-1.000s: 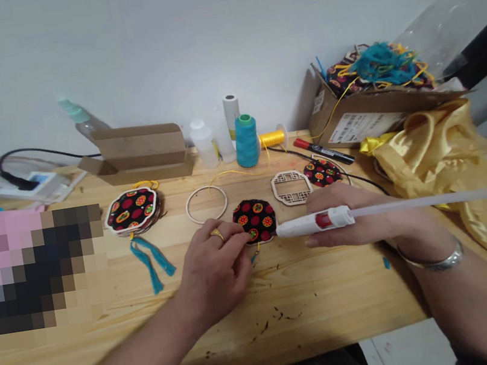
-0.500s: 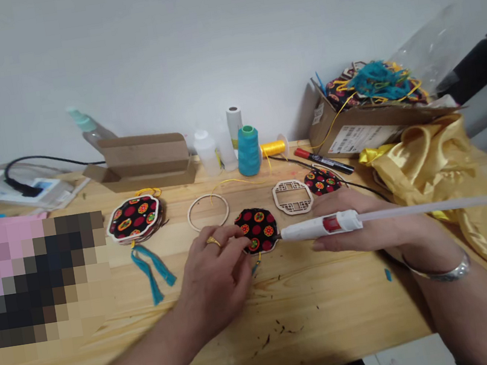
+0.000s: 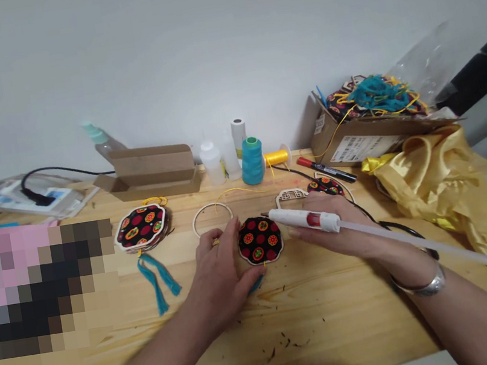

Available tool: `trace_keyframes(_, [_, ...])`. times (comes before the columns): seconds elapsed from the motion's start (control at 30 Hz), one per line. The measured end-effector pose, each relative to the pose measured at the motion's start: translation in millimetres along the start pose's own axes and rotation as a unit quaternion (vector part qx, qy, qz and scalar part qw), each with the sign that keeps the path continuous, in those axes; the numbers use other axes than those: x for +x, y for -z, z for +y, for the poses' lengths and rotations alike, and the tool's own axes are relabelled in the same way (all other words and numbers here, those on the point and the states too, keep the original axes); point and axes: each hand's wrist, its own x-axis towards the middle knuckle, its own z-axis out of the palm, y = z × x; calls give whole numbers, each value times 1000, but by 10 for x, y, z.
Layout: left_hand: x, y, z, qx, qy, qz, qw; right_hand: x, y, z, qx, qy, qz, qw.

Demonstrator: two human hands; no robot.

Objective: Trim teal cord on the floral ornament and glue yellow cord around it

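A round piece of black cloth with red and yellow flowers (image 3: 260,240) lies on the wooden table (image 3: 337,321). My left hand (image 3: 218,271) rests against its left and lower edge with the fingers spread, the forefinger along the rim. My right hand (image 3: 346,229) is closed on a white glue pen with a red button (image 3: 306,220). The pen's tip sits at the cloth's upper right edge. A long clear glue stick (image 3: 441,250) trails from the pen over my right forearm. A teal thread end shows under my left thumb.
Beyond the cloth lie a wooden ring (image 3: 212,219), a fretwork frame (image 3: 286,196) and a second flowered disc (image 3: 324,185). A stack of finished pieces (image 3: 142,225) with a teal tassel (image 3: 159,277) lies left. Thread spools (image 3: 252,160), bottles, a marker (image 3: 326,170), cardboard boxes (image 3: 364,134) and yellow satin (image 3: 444,177) crowd the back and right.
My right hand has swung the glue pen from level to slanted, its tip moving up to the cloth's upper right. My left hand's fingers went from pinching the edge to spread along it.
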Motion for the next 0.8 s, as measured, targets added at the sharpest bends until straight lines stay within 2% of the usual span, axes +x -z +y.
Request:
trace_keyframes(0.27, [4, 8, -17, -16, -1, -4, 1000, 44, -44, -12, 39, 63, 7, 997])
trace_keyframes(0.53, [-4, 10, -1, -18, -9, 17, 1000, 15, -94, 46, -7, 37, -7, 999])
trace_keyframes(0.8, [-9, 15, 12, -19, -2, 10, 1000, 46, -127, -25, 12, 59, 3, 998])
